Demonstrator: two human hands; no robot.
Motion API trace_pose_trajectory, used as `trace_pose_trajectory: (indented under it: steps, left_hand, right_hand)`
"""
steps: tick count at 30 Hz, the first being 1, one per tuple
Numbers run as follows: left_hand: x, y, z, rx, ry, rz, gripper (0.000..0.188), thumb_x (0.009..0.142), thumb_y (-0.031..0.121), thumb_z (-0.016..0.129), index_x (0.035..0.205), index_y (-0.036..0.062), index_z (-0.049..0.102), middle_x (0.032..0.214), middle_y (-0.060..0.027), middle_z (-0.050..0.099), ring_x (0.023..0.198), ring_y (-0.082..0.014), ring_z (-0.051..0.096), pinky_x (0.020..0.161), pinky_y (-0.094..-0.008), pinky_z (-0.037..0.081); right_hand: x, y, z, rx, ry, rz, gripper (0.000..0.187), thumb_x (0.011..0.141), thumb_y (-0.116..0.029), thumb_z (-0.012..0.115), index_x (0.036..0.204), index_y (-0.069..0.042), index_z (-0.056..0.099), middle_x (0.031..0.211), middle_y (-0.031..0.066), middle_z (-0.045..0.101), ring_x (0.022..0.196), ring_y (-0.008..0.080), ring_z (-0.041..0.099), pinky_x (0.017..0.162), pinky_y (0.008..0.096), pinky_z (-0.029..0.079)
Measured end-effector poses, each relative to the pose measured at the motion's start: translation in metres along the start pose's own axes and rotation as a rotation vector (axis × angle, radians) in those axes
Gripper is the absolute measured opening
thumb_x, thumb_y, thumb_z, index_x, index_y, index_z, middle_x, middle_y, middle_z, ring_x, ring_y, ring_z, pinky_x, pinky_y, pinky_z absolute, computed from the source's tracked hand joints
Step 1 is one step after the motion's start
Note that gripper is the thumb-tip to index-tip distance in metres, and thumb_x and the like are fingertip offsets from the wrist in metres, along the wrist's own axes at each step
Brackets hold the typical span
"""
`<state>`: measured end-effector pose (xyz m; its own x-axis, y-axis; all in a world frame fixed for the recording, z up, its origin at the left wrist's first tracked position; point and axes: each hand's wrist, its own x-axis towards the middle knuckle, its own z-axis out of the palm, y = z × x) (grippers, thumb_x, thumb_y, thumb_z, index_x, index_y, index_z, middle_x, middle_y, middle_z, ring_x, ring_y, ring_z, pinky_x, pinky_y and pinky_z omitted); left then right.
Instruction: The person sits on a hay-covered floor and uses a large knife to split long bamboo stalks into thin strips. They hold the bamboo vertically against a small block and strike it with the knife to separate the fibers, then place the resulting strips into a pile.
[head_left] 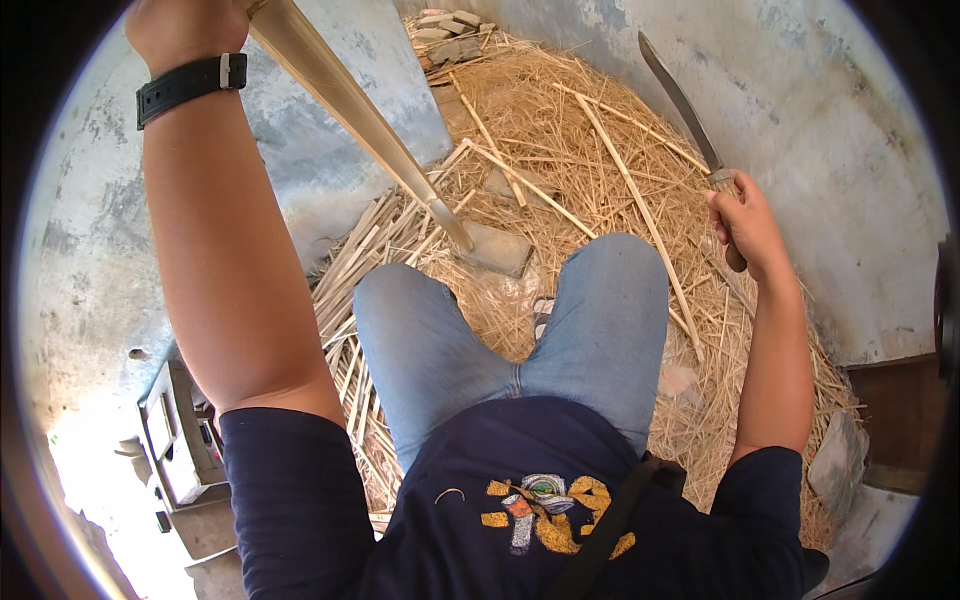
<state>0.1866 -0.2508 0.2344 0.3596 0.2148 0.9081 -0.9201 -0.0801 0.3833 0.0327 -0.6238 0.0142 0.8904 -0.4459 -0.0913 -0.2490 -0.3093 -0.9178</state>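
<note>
My left hand [190, 28] is raised at the upper left, partly cut off by the picture's rim, and grips the upper end of a split bamboo piece [350, 105]. The bamboo slants down to the right, its lower end standing on a flat stone block [497, 248] in front of my knees. In my right hand [748, 222], closed round its wooden handle, is a machete [678, 97]. Its dark, slightly curved blade points up and to the left, apart from the bamboo.
Bamboo shavings [560, 110] cover the floor, with several long strips lying across them. A bundle of thin strips [365, 260] lies by my left knee. Grey walls [800, 120] stand on both sides. Broken bricks [450, 30] are piled at the far end.
</note>
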Motion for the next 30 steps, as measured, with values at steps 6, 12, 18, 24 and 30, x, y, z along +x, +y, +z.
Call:
trace_pose_trajectory:
  steps: [6,12,18,24,30]
  left_hand:
    - [0.021,0.013,-0.017,-0.065,-0.102,-0.34,0.048,0.102,0.038,0.049,0.122,-0.005,0.057,0.103,-0.0175,0.068,0.084,-0.0228,0.064,0.081,-0.0341,0.055]
    - [0.017,-0.041,-0.039,-0.151,-0.426,-0.274,0.048,0.104,0.03,0.054,0.139,-0.0005,0.041,0.123,-0.0187,0.063,0.106,-0.0293,0.068,0.088,-0.0383,0.057]
    - [0.021,-0.047,-0.036,-0.12,-0.544,-0.323,0.049,0.104,0.034,0.055,0.139,0.0018,0.047,0.123,-0.0125,0.063,0.11,-0.0248,0.066,0.089,-0.0366,0.055]
    - [0.02,-0.043,-0.036,0.105,-0.634,-0.407,0.046,0.101,0.039,0.061,0.128,0.0016,0.059,0.111,-0.0068,0.065,0.097,-0.0165,0.066,0.084,-0.0327,0.054]
    - [0.017,-0.042,-0.033,0.165,-0.645,-0.406,0.043,0.1,0.04,0.062,0.122,0.003,0.062,0.099,-0.0045,0.067,0.089,-0.0144,0.066,0.077,-0.0301,0.053]
  right_hand:
    - [-0.015,-0.043,0.007,-0.041,0.046,-0.051,0.049,0.09,-0.02,0.066,0.133,-0.004,0.05,0.073,0.0018,0.056,0.053,0.0086,0.048,0.046,0.0259,0.036]
    - [-0.029,-0.092,0.008,-0.008,0.031,-0.218,0.046,0.09,-0.018,0.065,0.13,-0.003,0.05,0.071,-0.0001,0.054,0.05,0.0075,0.046,0.046,0.0253,0.036]
    - [-0.048,-0.185,0.012,0.198,-0.032,-0.549,0.042,0.094,-0.023,0.066,0.128,-0.003,0.053,0.072,-0.0023,0.055,0.052,0.0053,0.048,0.047,0.0228,0.037]
    - [-0.086,-0.279,0.02,-0.013,0.01,-0.741,0.036,0.095,-0.035,0.065,0.111,-0.003,0.061,0.074,-0.0011,0.055,0.052,0.0053,0.049,0.046,0.0226,0.037]
    - [-0.095,-0.321,0.036,-0.045,-0.092,-0.828,0.04,0.094,-0.04,0.064,0.107,-0.002,0.062,0.076,0.0014,0.056,0.051,0.0073,0.051,0.043,0.025,0.037]
